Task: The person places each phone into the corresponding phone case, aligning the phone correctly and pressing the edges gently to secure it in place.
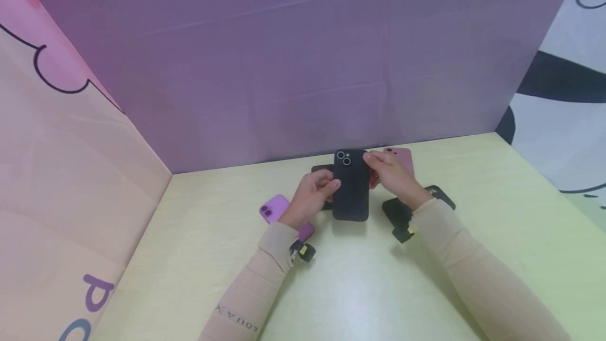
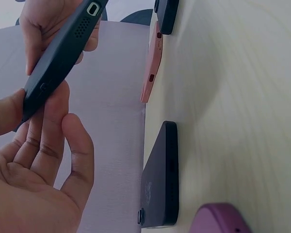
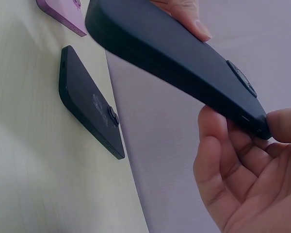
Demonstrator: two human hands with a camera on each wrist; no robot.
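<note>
**A:** so both hands are on the black phone (image 1: 351, 186), held up off the table (image 1: 360, 278) near the purple wall (image 1: 303, 57), camera side facing up. Left hand (image 1: 310, 197) pinches the left edge between thumb and fingertips, right hand (image 1: 390, 174) pinches the top right corner. Neither is a full wrap, just edge grips.

**B:** yeah, that's what bugs me. My guess is a fingertip hold on a smooth matte case slips easily. If one hand lets go before the other tightens, it could drop flat onto the dark phone (image 2: 161, 177) lying right under it.

**A:** there's also the pink phone (image 1: 402, 159) just behind the right hand, and the purple phone (image 1: 276, 209) by the left wrist. Crowded spot. A wide swing with either elbow might knock one toward the table edge.

**B:** the head view hides a lot though. You barely see the dark phone there, just a sliver behind the left hand.

**A:** right, the left wrist cam shows it whole, lying flat against the wall, plus the black phone's bottom end with the port and speaker holes. The right wrist cam shows the right fingers (image 3: 218, 165) curled loosely under the corner, thumb on the tip. From above you'd think that grip was firmer.

**B:** another black case (image 1: 402, 214) sits under the right forearm, head view only.
</note>
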